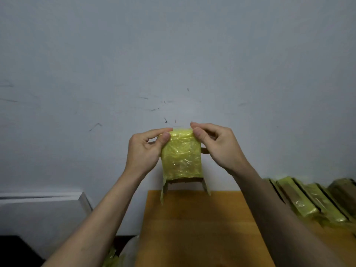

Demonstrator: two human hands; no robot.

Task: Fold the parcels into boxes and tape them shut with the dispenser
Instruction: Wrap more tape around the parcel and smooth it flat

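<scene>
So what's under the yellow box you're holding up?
Below the yellow box, held up by the left hand and right hand, sits the wooden table. Its open underside looks dark; contents can't be seen.

The row of yellow-taped flat cardboard parcels [316, 201] at the right is blurred and cut by the picture's edge. A crumpled yellow-green plastic bundle [111, 259] runs off the bottom edge.

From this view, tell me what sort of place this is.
Probably a small home or back-room packing spot: a wooden table against a scuffed bare wall, a row of yellow-taped parcels at the right, both hands holding another parcel.
</scene>
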